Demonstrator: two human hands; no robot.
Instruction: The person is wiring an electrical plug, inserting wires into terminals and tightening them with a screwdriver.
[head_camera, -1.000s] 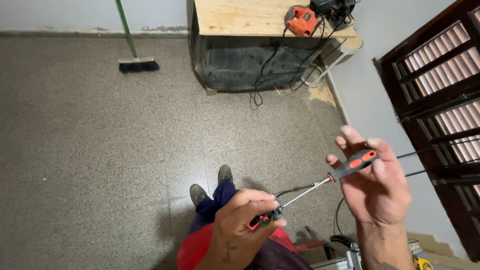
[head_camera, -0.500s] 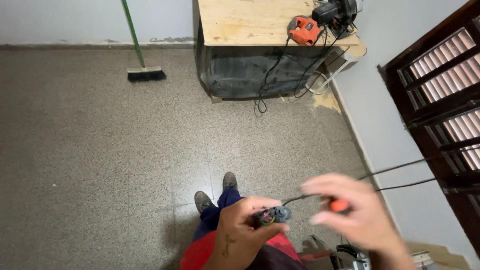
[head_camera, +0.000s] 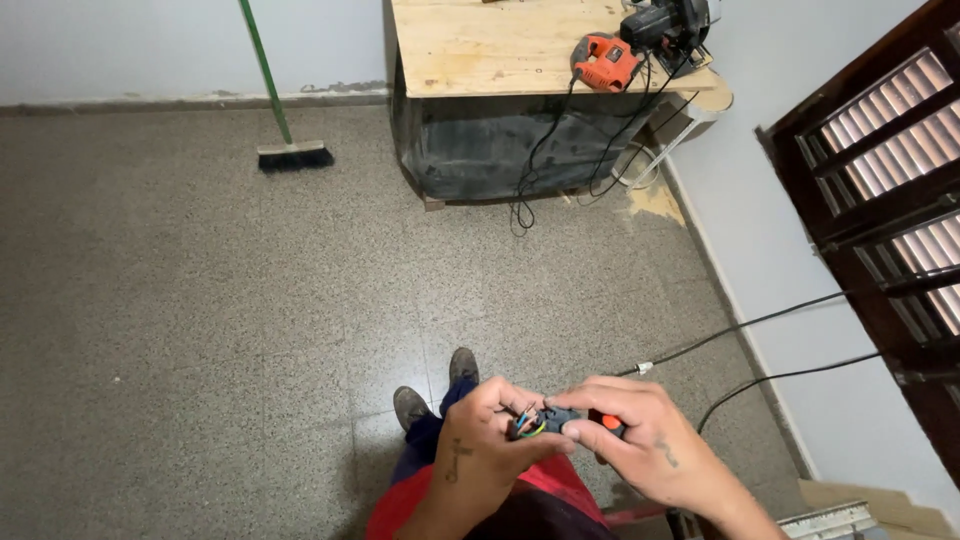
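Low in the head view my two hands meet over my lap. My left hand (head_camera: 478, 447) pinches a small dark electrical plug (head_camera: 553, 418) with coloured wire ends (head_camera: 525, 423) sticking out of it. My right hand (head_camera: 640, 443) is closed on an orange-and-black screwdriver handle (head_camera: 606, 423), its fingertips touching the plug. The screwdriver's shaft is hidden between the hands. A black cable (head_camera: 745, 325) runs off to the right from near the plug.
A wooden workbench (head_camera: 520, 45) at the back carries an orange jigsaw (head_camera: 605, 62) and a black circular saw (head_camera: 665, 22), with cords hanging down. A green-handled broom (head_camera: 282, 115) leans on the wall. A dark louvred door (head_camera: 880, 200) stands at right. My shoes (head_camera: 435, 390) rest on speckled floor.
My right hand, which held the screwdriver out at arm's length, has drawn in to the left and now sits against the plug in my left hand. The view tilted slightly.
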